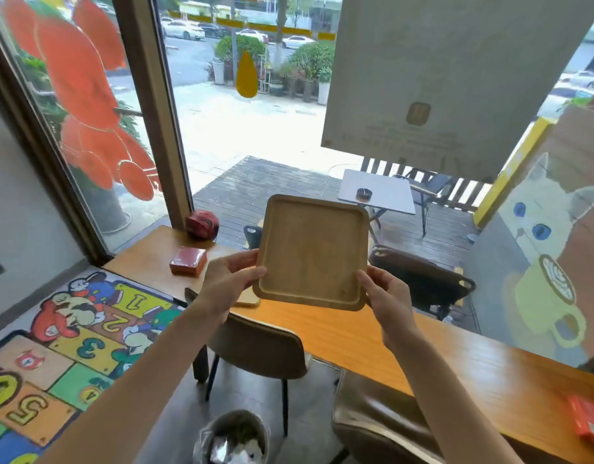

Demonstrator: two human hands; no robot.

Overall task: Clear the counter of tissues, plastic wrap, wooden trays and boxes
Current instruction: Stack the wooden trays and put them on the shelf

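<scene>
Wooden tray [311, 252], square with rounded corners, is lifted clear of the counter [372, 333] and tilted up so its hollow face shows. Left hand [227, 279] grips its 8 o'clock corner, fingers clenched on the rim; right hand [384, 298] pinches the 4 o'clock corner. A second tray's edge [250, 301] peeks out on the counter below. At 10 o'clock sits a red box [187, 261], a red helmet [202, 224] beyond it. A lined bin [233, 437] stands at 6 o'clock.
</scene>
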